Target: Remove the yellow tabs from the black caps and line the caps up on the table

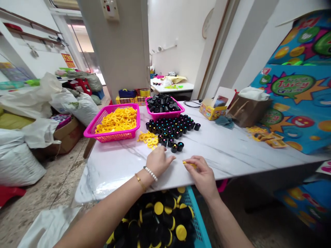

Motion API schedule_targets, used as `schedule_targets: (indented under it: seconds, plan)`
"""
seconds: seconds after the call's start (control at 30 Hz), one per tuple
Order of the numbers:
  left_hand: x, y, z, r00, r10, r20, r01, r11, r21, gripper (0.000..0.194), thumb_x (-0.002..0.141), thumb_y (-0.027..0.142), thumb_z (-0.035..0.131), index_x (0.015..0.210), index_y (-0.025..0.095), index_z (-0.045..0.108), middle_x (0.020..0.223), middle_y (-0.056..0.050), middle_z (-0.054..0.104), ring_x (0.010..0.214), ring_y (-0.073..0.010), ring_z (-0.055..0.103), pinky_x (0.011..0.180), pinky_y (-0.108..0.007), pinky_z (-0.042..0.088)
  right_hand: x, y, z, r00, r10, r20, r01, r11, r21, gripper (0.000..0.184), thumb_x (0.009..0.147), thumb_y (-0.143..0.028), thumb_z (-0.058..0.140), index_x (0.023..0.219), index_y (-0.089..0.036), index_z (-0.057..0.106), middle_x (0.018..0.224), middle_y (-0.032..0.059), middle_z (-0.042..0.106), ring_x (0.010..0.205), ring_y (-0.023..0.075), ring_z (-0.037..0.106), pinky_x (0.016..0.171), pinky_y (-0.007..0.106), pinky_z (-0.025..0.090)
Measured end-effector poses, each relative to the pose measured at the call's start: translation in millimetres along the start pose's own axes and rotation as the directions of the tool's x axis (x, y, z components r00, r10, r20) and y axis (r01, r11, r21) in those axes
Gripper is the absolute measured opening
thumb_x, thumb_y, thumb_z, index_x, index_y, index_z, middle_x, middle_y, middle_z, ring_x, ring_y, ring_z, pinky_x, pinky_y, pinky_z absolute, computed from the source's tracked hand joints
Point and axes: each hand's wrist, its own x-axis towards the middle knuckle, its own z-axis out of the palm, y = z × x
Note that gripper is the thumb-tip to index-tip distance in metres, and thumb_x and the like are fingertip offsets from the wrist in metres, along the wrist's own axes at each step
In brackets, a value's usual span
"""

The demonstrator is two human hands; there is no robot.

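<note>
My right hand is closed over the front edge of the table, a small yellow plastic ring pinched between thumb and fingers. To its left, my left hand reaches toward the loose yellow rings, its thumb stretched out and apart; its other fingers are partly hidden behind the hand. Just beyond it, two black plastic cups with coloured centres stand slightly in front of a cluster of similar black cups. The loose rings lie left of this cluster.
A pink basket of yellow rings stands at the table's left, another pink basket of black parts behind the cups. Below the table edge, a turquoise crate contains black cups with yellow lids. Small boxes and a brown bag stand at the right.
</note>
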Motion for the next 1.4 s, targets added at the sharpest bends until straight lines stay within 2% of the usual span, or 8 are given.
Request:
schedule_targets:
  seconds: [0.1, 0.3, 0.57, 0.73, 0.87, 1.07, 1.3, 1.4]
  plan:
    - [16.4, 14.0, 5.8, 1.0, -0.017, 0.002, 0.017, 0.997, 0.075, 0.049, 0.078, 0.058, 0.057, 0.102, 0.015, 0.059, 0.096, -0.01, 0.065, 0.092, -0.0239, 0.062, 0.074, -0.032, 0.047, -2.6, -1.0, 2.5, 0.998, -0.013, -0.061, 0.013, 1.0, -0.002, 0.013, 0.08, -0.034, 0.065, 0.085, -0.024, 0.072, 0.086, 0.0042, 0.057, 0.085, 0.0204, 0.055, 0.079, 0.033, 0.043]
    - [21.5, 26.6, 2.3, 0.996, -0.012, 0.083, 0.0, 0.989, 0.147, 0.034, 0.084, 0.05, 0.051, 0.091, 0.017, 0.06, 0.09, -0.009, 0.068, 0.088, -0.0236, 0.064, 0.071, -0.032, 0.047, -5.8, -3.1, 6.1, 0.989, 0.142, 0.035, -0.144, 0.986, 0.088, 0.018, 0.077, -0.038, 0.068, 0.083, -0.021, 0.065, 0.078, 0.0025, 0.062, 0.072, 0.0179, 0.054, 0.069, 0.031, 0.044]
    - [-74.2, -29.7, -44.0, 0.999, -0.035, 0.027, 0.029, 0.979, 0.2, 0.019, 0.083, 0.038, 0.053, 0.086, 0.02, 0.055, 0.084, -0.004, 0.064, 0.074, -0.0181, 0.061, 0.065, -0.028, 0.043, 2.6, -7.9, 0.5, 0.909, 0.283, 0.307, -0.332, 0.936, 0.118, 0.033, 0.069, -0.036, 0.076, 0.091, -0.02, 0.058, 0.065, -0.0023, 0.059, 0.059, 0.0133, 0.053, 0.055, 0.025, 0.042]
    - [-99.2, -43.1, -56.1, 0.991, -0.135, 0.0, 0.134, 0.983, 0.123, 0.028, 0.079, 0.046, 0.061, 0.093, 0.021, 0.058, 0.085, -0.002, 0.066, 0.076, -0.0179, 0.061, 0.064, -0.027, 0.041, 8.2, -39.1, 32.8, 0.815, 0.296, 0.498, -0.431, 0.884, 0.18, 0.026, 0.065, -0.035, 0.078, 0.079, -0.018, 0.065, 0.071, 0.003, 0.067, 0.067, 0.0173, 0.062, 0.063, 0.03, 0.048]
    - [-96.6, -42.1, -51.4, 0.989, -0.15, 0.0, 0.15, 0.989, -0.013, 0.027, 0.08, 0.039, 0.063, 0.104, 0.026, 0.061, 0.09, 0.0, 0.069, 0.082, -0.0167, 0.062, 0.069, -0.026, 0.042, 14.6, -57.5, 65.9, 0.794, 0.232, 0.562, -0.41, 0.887, 0.214, 0.022, 0.062, -0.032, 0.08, 0.068, -0.018, 0.065, 0.069, 0.0012, 0.066, 0.065, 0.0148, 0.06, 0.062, 0.027, 0.046]
    - [-100.1, -48.9, -41.8, 0.991, -0.115, -0.065, 0.111, 0.992, -0.066, 0.022, 0.083, 0.04, 0.06, 0.095, 0.022, 0.062, 0.091, -0.002, 0.068, 0.085, -0.0192, 0.061, 0.07, -0.028, 0.042, 23.0, -51.5, 98.9, 0.688, 0.31, 0.656, -0.538, 0.825, 0.175, 0.028, 0.062, -0.031, 0.081, 0.066, -0.017, 0.057, 0.055, -0.0043, 0.057, 0.041, 0.005, 0.038, 0.039, 0.019, 0.024]
    - [-95.1, -58.1, -41.8, 0.997, -0.053, -0.056, 0.051, 0.998, -0.046, 0.029, 0.08, 0.043, 0.064, 0.095, 0.019, 0.059, 0.089, -0.004, 0.066, 0.086, -0.0211, 0.059, 0.076, -0.031, 0.044, 19.8, -50.3, 111.2, 0.683, 0.318, 0.658, -0.561, 0.805, 0.193, 0.033, 0.066, -0.033, 0.078, 0.069, -0.019, 0.048, 0.048, -0.0075, 0.051, 0.034, 0.0038, 0.034, 0.034, 0.017, 0.021]
    - [-95.4, -56.6, -42.2, 0.996, -0.063, -0.056, 0.063, 0.998, -0.01, 0.029, 0.08, 0.044, 0.064, 0.093, 0.019, 0.059, 0.086, -0.005, 0.066, 0.085, -0.0213, 0.059, 0.073, -0.03, 0.044, 12.9, -51.3, 110.3, 0.725, 0.268, 0.635, -0.501, 0.838, 0.219, 0.033, 0.07, -0.036, 0.075, 0.072, -0.021, 0.046, 0.05, -0.0084, 0.051, 0.034, 0.0046, 0.035, 0.032, 0.017, 0.025]
